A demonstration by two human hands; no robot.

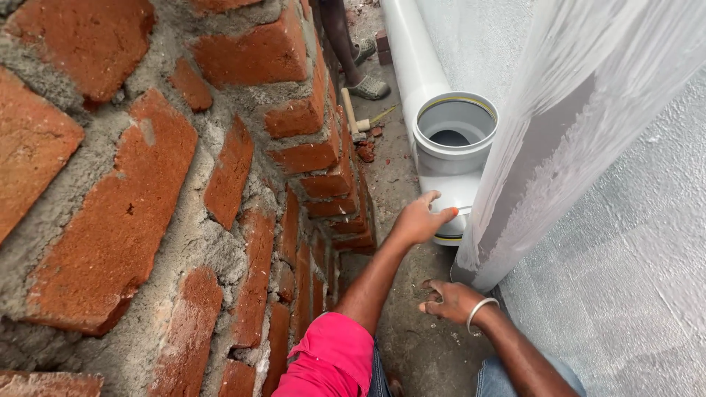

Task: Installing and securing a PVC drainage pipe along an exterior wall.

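Smooth grey pipe fitting (450, 158) under left hand (421, 220).

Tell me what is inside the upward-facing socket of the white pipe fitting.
Inside the white pipe fitting, the socket shows a grey inner wall, a yellowish ring near the rim, and a dark opening at the bottom. What lies deeper is hidden. The left hand touches the fitting's lower part.
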